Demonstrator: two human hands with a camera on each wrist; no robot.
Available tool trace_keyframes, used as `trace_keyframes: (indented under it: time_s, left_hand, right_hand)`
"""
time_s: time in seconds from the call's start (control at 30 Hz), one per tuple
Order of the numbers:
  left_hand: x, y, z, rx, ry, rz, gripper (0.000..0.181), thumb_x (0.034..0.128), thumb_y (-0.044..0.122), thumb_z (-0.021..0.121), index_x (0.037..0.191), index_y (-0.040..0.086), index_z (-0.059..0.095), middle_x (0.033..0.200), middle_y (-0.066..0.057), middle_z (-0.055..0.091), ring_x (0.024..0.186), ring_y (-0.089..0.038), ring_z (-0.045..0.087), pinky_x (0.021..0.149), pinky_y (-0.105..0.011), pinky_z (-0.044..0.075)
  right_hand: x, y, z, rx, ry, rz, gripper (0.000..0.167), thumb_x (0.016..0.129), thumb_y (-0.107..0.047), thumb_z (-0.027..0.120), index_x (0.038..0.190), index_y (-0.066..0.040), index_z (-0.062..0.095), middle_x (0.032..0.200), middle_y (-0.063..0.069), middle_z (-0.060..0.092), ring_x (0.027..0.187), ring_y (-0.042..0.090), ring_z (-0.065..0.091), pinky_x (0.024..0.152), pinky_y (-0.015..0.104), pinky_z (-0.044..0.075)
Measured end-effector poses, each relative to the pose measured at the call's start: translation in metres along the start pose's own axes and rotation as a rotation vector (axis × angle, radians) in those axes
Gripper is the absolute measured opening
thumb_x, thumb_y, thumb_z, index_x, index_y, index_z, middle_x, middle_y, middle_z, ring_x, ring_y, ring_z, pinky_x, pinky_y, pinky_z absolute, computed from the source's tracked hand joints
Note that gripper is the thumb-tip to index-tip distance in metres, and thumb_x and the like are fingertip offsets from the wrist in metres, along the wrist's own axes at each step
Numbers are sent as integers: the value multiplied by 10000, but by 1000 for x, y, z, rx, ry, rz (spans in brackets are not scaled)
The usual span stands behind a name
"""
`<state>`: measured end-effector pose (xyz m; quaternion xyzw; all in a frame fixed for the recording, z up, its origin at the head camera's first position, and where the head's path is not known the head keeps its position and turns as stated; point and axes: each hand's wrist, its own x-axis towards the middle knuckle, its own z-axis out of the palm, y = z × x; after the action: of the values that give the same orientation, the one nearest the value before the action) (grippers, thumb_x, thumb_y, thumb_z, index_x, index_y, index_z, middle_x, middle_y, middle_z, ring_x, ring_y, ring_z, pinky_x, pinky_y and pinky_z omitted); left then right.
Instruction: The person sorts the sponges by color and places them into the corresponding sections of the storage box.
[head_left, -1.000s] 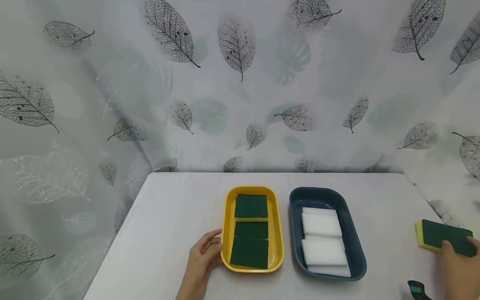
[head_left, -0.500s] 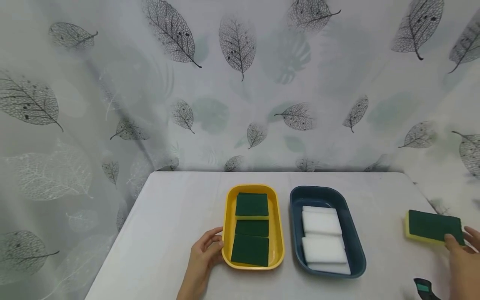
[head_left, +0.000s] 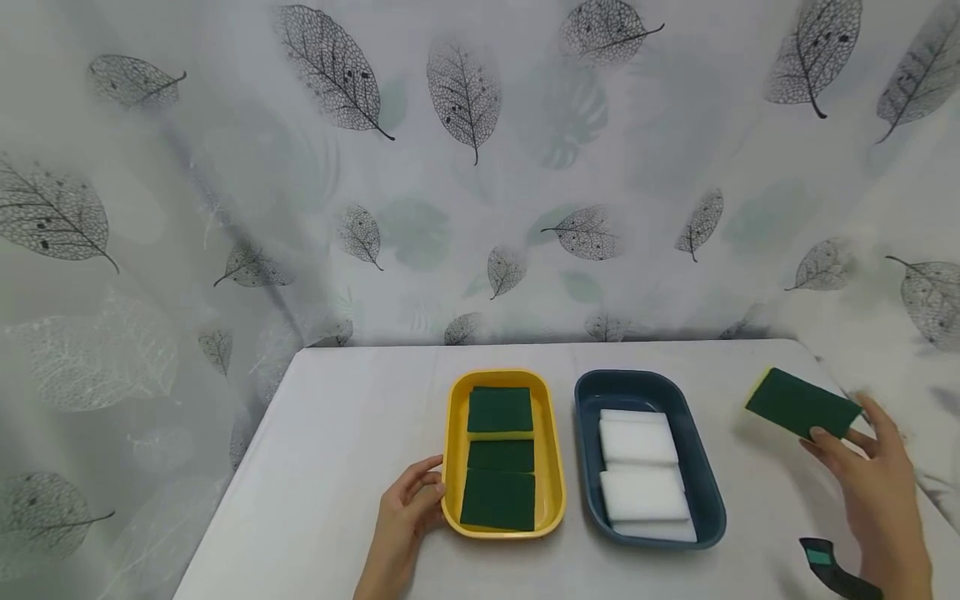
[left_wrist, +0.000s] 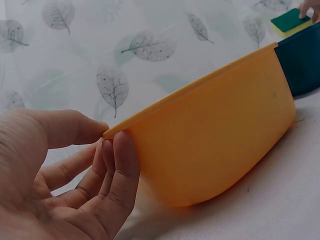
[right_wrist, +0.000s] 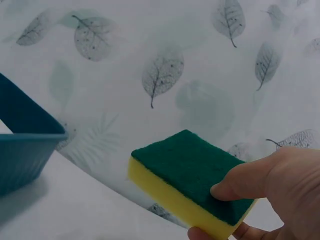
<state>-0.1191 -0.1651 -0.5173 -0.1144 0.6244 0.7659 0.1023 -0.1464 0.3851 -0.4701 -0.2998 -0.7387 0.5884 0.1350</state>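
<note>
A yellow tray (head_left: 557, 467) stands on the white table, and several green-and-yellow sponges (head_left: 498, 500) lie in it. My left hand (head_left: 405, 521) pinches its left rim; the left wrist view shows the thumb on top of the rim (left_wrist: 165, 102) and fingers below it. Over the table's right side my right hand (head_left: 873, 475) holds another green-and-yellow scouring sponge (head_left: 802, 402) in the air. In the right wrist view the thumb presses the green face of that sponge (right_wrist: 190, 170), with fingers beneath the yellow foam.
Right of the yellow tray stands a dark blue tray (head_left: 708, 500) with several white sponges (head_left: 645, 496) in it. A black strap (head_left: 832, 567) is at my right wrist. A leaf-printed curtain (head_left: 450, 183) hangs behind the table.
My right hand has lifted the sponge off the right side of the table and carried it left and farther back. The left hand stays on the yellow tray's rim.
</note>
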Motion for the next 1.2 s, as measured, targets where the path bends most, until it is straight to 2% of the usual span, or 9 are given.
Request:
trace_keyframes:
  time_s: [0.07,0.13,0.17,0.3,0.37,0.63,0.97,1.13,1.2]
  left_hand:
    - [0,-1,-1,-4,-9,-7,551,963,176,723,1465,34,544,1117,-51,637,902,-151,666,805,-324,617]
    - [1,-1,-1,-7,-9,-13,556,964,184,725,1468,37,542,1120,-51,635,904,-150,663,806,-322,616]
    - [1,-1,-1,-8,-7,-14,559,965,189,726,1470,40,541,1119,-49,633,907,-149,662,807,-321,616]
    - [0,1,-1,-17,10,0,556,954,187,737,1458,41,554,1103,-43,637,900,-153,662,799,-318,618]
    - [0,1,-1,-22,9,9,558,951,185,740,1456,36,555,1099,-40,639,902,-156,666,804,-324,621]
    - [-3,-1,-1,-18,13,9,538,954,163,732,1446,29,561,1092,-40,646,882,-153,672,795,-330,625]
    - [-2,1,0,14,11,41,513,949,148,724,1424,19,580,1086,-41,625,885,-144,662,776,-330,620]
    - [-4,0,-1,-2,19,6,532,956,159,727,1444,26,563,1086,-25,636,903,-142,666,792,-316,616]
    - [-4,0,-1,-12,19,-10,543,956,178,734,1451,37,560,1096,-20,637,924,-150,666,809,-312,615]
  right_hand:
    - [-1,-1,5,28,-60,-49,823,1040,-104,593,1644,-454,158,1574,-64,243,1393,221,364,685,46,527]
    - [-4,-3,11,21,-125,-112,795,1034,-124,623,1636,-443,215,1528,-63,298,1344,205,412,692,70,550]
    - [-5,-5,14,30,-161,-150,776,1028,-119,638,1630,-426,256,1509,-54,327,1276,165,462,687,84,561]
    - [-12,-13,24,128,-329,-280,704,996,-84,689,1589,-321,393,1205,-169,424,961,-29,548,679,141,595]
    - [-15,-19,29,135,-383,-332,663,998,-61,680,1572,-280,431,1189,-148,468,925,-85,595,689,137,594]
    - [-32,-32,51,-143,-375,-420,597,1049,-164,625,1596,-278,418,1131,-303,538,946,-157,598,755,55,531]
    - [-58,-47,79,-164,-465,-498,537,1058,-188,616,1571,-194,456,1165,-315,593,986,-91,661,806,74,515]
    - [-74,-53,97,-169,-558,-486,526,1066,-217,607,1567,-172,453,1195,-259,604,973,-22,702,839,85,486]
    - [-81,-56,106,-167,-590,-467,523,1067,-233,608,1560,-150,456,1188,-183,651,964,3,710,841,123,509]
